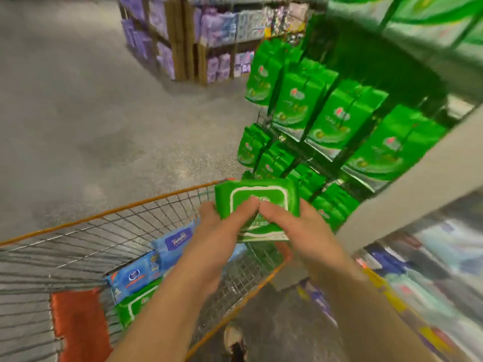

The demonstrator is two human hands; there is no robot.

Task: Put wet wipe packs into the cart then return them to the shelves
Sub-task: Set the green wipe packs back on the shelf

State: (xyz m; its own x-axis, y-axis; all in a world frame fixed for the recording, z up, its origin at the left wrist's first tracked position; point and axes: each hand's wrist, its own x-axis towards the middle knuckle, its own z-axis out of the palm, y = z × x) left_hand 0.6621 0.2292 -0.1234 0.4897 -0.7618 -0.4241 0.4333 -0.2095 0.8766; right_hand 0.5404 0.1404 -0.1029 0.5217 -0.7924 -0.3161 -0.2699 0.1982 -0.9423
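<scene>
Head view, pack: I see a green wet wipe pack [257, 202] with a white-bordered lid, held above the far right corner of the cart [146, 202].
Left hand [222, 231]: grips the pack, thumb on top.
Right hand [300, 228]: grips it too.
In cart: blue packs [138, 276] and one green pack [136, 307].

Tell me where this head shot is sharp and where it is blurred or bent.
Head view: sharpest at the green wipe pack held by the left hand and right hand; the hanging green packs are smeared, their print unreadable; the right-hand shelves streak with motion blur; the cart rim bows from wide-angle distortion; lighting is flat.
</scene>
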